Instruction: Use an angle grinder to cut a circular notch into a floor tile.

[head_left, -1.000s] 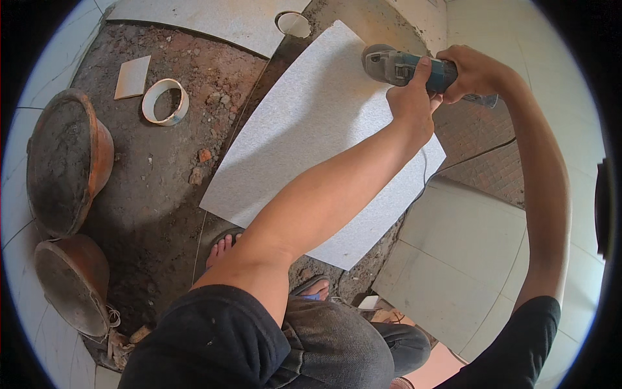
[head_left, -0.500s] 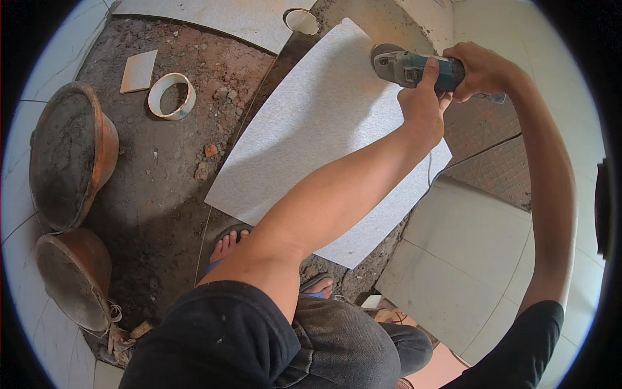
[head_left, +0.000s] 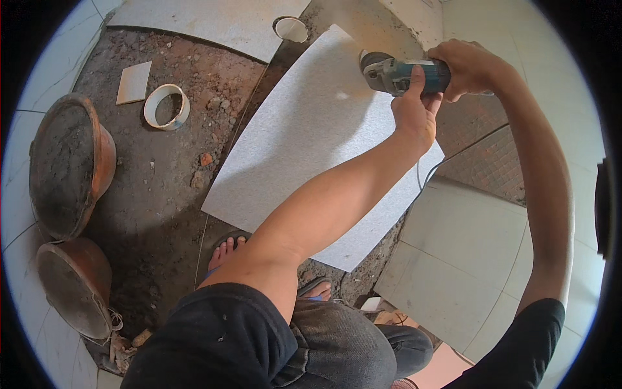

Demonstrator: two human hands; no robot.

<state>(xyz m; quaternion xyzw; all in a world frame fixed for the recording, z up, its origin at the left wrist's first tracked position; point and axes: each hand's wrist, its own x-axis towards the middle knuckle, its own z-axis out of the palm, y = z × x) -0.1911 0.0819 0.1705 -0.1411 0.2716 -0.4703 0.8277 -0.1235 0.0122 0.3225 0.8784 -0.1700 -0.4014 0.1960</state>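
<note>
A teal and grey angle grinder (head_left: 395, 76) is in both hands at the upper right of a large white speckled tile (head_left: 304, 149), its disc down at the tile's upper edge. My left hand (head_left: 418, 107) wraps round the grinder's body from below, thumb over the top. My right hand (head_left: 470, 68) grips its rear part. Pale dust shows on the tile beside the disc. A dark cord (head_left: 466, 149) runs from near the tile off to the right.
Two buckets with grey mortar (head_left: 61, 168) (head_left: 71, 292) stand at left. A white pipe ring (head_left: 152, 110) and small tile piece (head_left: 133, 83) lie on rubble. Another tile with a cut-out (head_left: 201, 19) lies behind. Tiled flooring (head_left: 453, 253) is at right. My sandalled feet (head_left: 311, 292) are below.
The grinder and both hands shifted slightly right, then back a little left, staying at the tile's edge. A small pale dust patch now shows below the disc.
</note>
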